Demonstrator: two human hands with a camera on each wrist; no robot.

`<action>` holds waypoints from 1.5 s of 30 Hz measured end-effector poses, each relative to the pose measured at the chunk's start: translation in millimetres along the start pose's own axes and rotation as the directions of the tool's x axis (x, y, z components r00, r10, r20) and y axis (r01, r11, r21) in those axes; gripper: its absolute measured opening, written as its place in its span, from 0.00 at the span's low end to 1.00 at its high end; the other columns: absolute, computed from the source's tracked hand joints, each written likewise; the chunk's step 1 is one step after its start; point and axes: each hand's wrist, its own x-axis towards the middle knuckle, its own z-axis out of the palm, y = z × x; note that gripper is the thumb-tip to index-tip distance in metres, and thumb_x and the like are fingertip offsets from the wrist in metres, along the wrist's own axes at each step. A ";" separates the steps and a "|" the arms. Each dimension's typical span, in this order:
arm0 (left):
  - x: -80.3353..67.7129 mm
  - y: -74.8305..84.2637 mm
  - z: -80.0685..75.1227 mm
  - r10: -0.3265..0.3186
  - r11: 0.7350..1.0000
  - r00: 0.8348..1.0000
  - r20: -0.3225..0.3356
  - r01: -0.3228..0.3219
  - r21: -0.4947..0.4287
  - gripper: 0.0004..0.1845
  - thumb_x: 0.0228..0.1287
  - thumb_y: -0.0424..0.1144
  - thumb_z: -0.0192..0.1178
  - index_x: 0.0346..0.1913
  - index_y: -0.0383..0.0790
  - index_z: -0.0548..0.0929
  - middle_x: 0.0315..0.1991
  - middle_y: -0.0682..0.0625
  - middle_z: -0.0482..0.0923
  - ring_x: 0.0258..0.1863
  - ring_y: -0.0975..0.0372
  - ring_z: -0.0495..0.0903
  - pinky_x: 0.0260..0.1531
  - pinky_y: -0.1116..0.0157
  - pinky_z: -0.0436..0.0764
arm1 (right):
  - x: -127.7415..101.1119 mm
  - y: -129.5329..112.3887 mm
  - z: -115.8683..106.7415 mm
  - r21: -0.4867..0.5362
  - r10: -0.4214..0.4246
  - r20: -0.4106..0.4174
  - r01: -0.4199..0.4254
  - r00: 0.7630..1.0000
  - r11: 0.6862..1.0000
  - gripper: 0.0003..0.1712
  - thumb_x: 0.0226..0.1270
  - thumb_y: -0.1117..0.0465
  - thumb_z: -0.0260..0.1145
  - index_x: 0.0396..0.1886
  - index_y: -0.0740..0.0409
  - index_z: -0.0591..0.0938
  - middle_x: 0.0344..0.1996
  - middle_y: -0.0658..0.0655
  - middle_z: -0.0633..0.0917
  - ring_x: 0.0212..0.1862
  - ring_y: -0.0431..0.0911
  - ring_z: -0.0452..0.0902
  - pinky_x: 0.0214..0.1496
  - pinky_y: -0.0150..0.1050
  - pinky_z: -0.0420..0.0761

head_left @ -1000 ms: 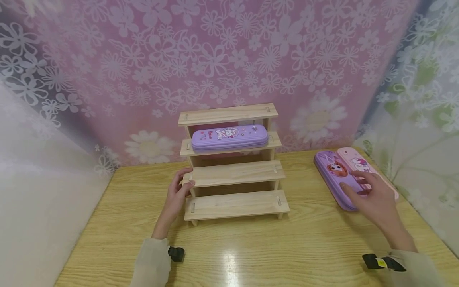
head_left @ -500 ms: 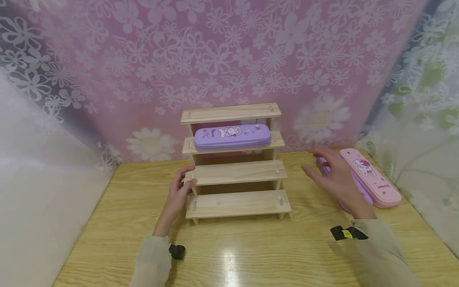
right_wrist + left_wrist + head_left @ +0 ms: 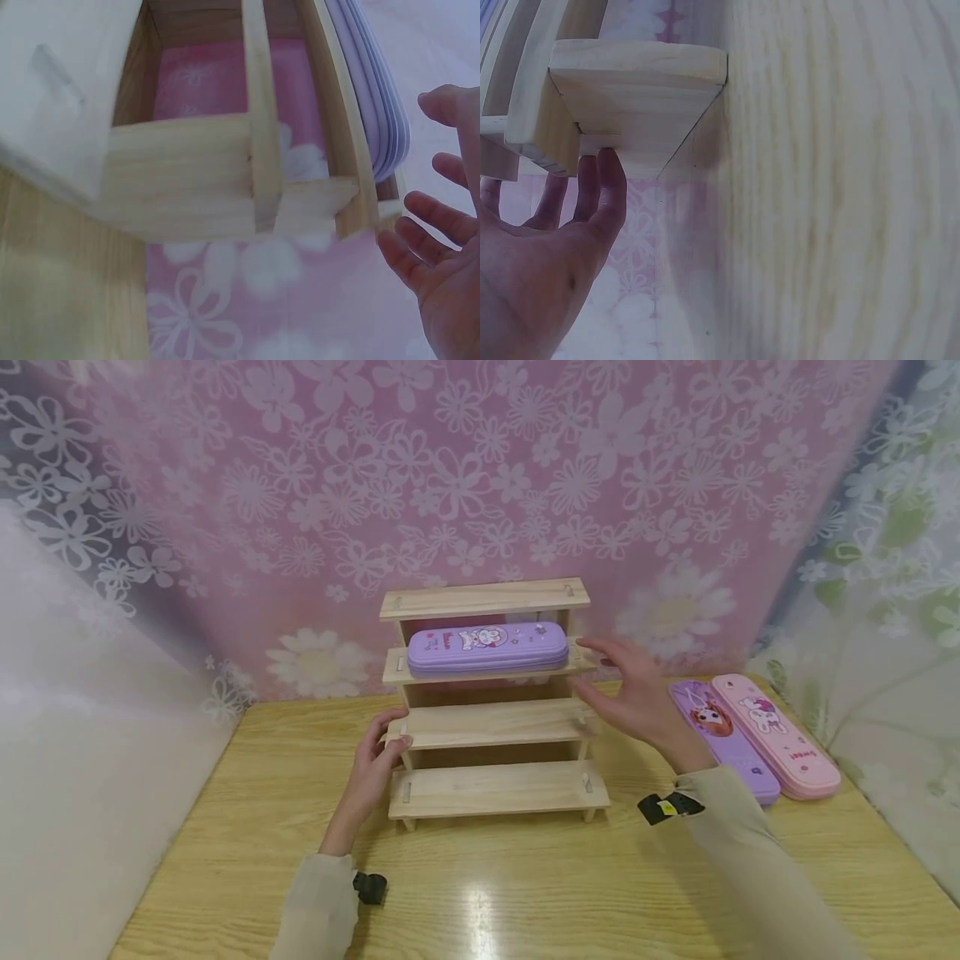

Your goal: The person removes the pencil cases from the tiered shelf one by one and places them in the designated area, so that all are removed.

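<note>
A stepped wooden display rack (image 3: 491,789) with several tiers stands on the table. My left hand (image 3: 372,758) grips the left end of one of its lower boards, thumb on top; the left wrist view shows fingers (image 3: 612,187) reaching behind the side. On a higher tier, just below the top board, lies a purple pencil case (image 3: 487,649) with a rabbit picture. Beside that tier's right end is my right hand (image 3: 637,697), thumb and fingers spread, nothing between them. In the right wrist view its fingertips (image 3: 394,244) are close to the board's end and the purple case (image 3: 375,97).
Toward the table's right edge lie two more pencil cases side by side: a purple one (image 3: 731,747) with a round-faced character and a pink one (image 3: 780,735) with a rabbit. A floral curtain (image 3: 480,485) hangs behind the wooden table (image 3: 262,827).
My right hand has moved left from over the two pencil cases on the table to the rack's right side. The left hand keeps its hold on the rack.
</note>
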 end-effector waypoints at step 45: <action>-0.9 1.1 0.7 -0.020 1.000 1.000 -0.001 0.020 -0.009 0.21 0.77 0.37 0.54 0.70 0.48 0.72 0.70 0.47 0.68 0.45 0.60 0.76 0.45 0.63 0.83 | 23.3 -26.0 -0.3 -0.086 0.325 0.360 -0.316 0.874 0.945 0.52 0.49 0.50 0.84 0.72 0.60 0.70 0.56 0.66 0.66 0.56 0.56 0.64 0.54 0.46 0.69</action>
